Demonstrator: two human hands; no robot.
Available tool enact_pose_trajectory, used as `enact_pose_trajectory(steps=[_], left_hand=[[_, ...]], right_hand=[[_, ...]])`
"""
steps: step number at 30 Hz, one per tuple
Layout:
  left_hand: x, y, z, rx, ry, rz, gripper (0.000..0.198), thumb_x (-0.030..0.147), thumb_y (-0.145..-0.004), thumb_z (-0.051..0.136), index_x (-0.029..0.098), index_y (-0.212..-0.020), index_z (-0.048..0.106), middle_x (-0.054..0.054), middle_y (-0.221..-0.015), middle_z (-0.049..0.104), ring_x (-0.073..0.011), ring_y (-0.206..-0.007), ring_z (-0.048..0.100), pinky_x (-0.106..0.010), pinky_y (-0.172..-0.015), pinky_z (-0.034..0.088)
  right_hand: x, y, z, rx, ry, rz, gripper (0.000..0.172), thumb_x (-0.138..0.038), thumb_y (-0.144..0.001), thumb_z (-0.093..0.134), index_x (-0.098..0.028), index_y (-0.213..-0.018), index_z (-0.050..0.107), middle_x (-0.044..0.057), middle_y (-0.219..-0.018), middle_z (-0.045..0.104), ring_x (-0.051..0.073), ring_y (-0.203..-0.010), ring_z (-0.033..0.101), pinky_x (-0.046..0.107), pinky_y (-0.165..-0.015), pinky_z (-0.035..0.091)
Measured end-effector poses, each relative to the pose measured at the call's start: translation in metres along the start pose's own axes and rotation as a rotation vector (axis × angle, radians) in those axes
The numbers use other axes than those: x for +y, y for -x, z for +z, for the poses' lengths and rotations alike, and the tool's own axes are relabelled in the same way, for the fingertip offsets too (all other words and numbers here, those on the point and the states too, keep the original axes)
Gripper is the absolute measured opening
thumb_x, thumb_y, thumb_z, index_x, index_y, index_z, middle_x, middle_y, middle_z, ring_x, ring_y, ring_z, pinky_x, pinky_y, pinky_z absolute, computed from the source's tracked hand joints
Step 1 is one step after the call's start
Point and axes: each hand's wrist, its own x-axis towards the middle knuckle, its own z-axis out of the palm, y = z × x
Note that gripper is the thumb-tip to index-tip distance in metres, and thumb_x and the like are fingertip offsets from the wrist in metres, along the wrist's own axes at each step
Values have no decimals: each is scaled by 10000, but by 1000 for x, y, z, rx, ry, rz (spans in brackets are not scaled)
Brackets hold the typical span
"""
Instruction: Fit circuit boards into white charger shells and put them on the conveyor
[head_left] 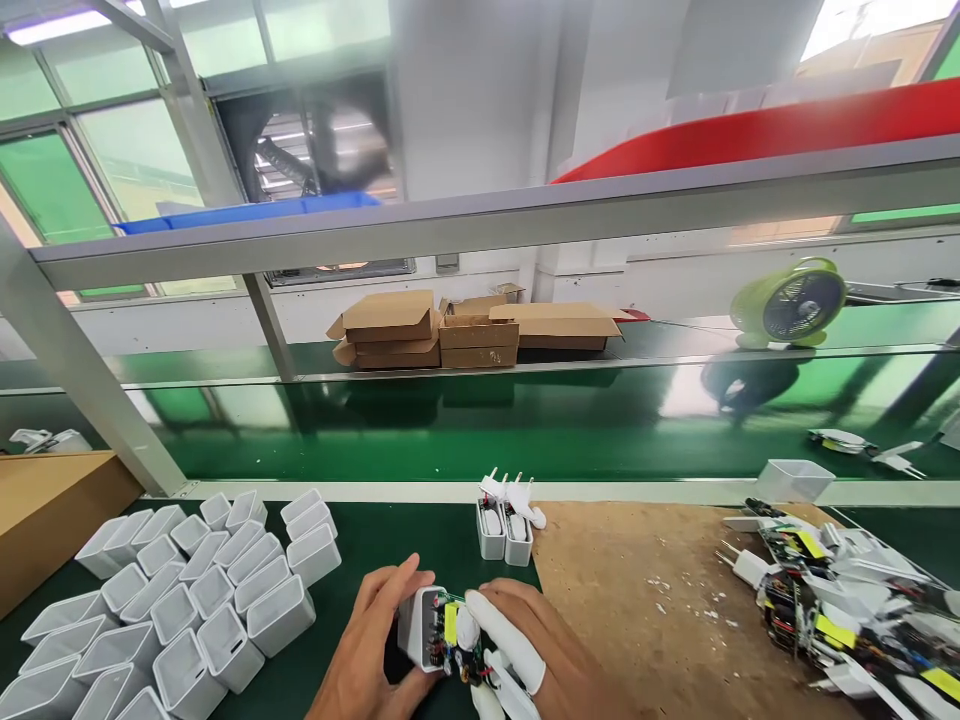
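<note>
At the near middle of the bench, my left hand (375,640) is closed around a white plastic charger housing (417,628), its open end turned to the right. My right hand (544,640), with white covers on some fingers, grips a small circuit board (459,630) carrying a yellow-wrapped part. The board is at the mouth of the housing; whether part of it is inside I cannot tell. Just beyond my hands stand two white housings (504,540) with boards and plugs in them. To the left, many empty white housings (199,600) stand in rows.
A brown board (637,590) lies on the right, bearing a heap of circuit boards with plugs and cables (840,610). A translucent tray (795,480) sits behind it. Beyond are a green conveyor belt (450,440), cardboard boxes (480,340) and a green fan (787,305). A metal post (90,370) rises left.
</note>
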Motion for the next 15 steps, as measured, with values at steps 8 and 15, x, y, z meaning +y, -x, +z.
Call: enact_pose_trajectory(steps=[8,15], left_hand=[[-3,1,1,-38,-96,41,869,118,-965,640,418,-1664,221,-69,-1473,644,-288,-1368,590,-493,-1147,542],[-4,1,-1,-77,-149,71,842,184,-1001,670,380,-1670,197,-96,-1481,645,-314,-1387,561,-520,-1137,558]], right_hand=[[-2,2,6,-22,21,-3,806,-87,-747,518,-112,-1542,390,182,-1375,615,336,-1303,554,439,-1099,511],[-7,-4,6,39,-12,-15,801,-73,-736,491,-132,-1530,406,168,-1320,630,322,-1242,575,430,-1056,524]])
